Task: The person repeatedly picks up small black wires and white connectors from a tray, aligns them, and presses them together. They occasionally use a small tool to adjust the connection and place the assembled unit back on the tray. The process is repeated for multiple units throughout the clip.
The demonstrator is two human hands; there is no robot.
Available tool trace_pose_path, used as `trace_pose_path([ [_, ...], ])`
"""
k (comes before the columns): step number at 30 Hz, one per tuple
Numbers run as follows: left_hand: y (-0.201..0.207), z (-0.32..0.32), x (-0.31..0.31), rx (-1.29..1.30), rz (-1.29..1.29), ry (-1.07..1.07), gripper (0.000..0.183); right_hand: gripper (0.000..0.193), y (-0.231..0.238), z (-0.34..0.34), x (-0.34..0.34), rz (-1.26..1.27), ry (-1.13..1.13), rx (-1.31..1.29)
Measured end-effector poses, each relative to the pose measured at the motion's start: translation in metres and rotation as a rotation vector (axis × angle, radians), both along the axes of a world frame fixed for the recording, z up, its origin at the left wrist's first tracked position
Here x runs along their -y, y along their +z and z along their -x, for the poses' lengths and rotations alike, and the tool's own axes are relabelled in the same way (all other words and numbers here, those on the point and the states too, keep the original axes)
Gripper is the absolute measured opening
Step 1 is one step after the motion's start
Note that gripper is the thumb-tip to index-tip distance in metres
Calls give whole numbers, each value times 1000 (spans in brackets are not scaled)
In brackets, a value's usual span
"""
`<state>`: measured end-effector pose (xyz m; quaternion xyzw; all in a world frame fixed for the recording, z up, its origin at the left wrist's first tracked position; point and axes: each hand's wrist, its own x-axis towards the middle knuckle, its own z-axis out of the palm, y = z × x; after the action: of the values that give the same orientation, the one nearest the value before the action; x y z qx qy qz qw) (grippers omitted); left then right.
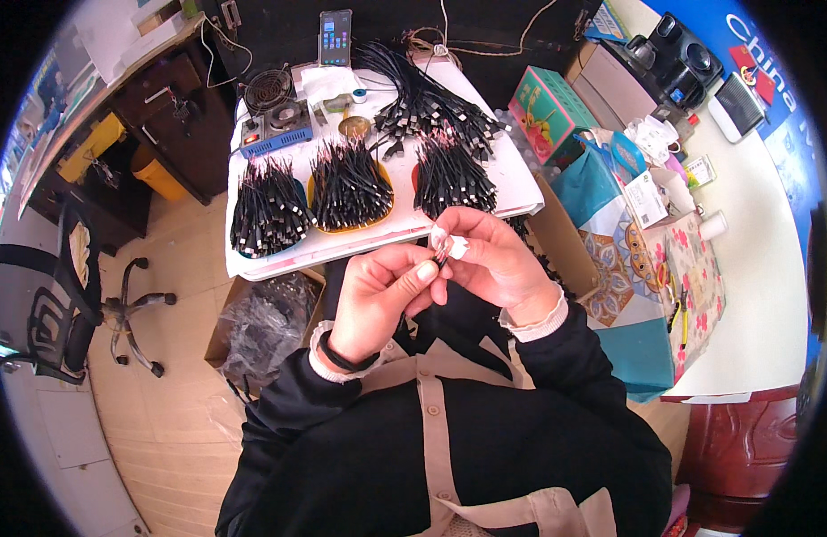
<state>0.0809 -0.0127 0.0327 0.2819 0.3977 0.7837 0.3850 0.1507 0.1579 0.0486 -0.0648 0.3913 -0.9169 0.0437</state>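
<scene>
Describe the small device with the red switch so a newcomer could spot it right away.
Start at the white work table ahead of the person, covered in bundles of black cables. Go to its far-left corner, just behind the leftmost bundle. The device is a low blue-and-grey box with a red switch on its front, the only boxy unit there, beside a round black fan.
</scene>
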Motion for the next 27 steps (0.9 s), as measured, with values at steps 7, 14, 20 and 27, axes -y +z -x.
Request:
trace_pose_path([
  [7,-3,4,2,36,57,-15,13,14,-10,0,3,-90,-50,25],
  [14,-6,5,2,-26,86,-11,13,28,-20,5,3,-58,-42,98],
  [20,-11,8,3,21,100,-59,13,38,-25,3,12,-101,-121,85],
  [27,-15,8,-1,-80,156,37,13,30,-21,4,2,-515,-327,-34],
])
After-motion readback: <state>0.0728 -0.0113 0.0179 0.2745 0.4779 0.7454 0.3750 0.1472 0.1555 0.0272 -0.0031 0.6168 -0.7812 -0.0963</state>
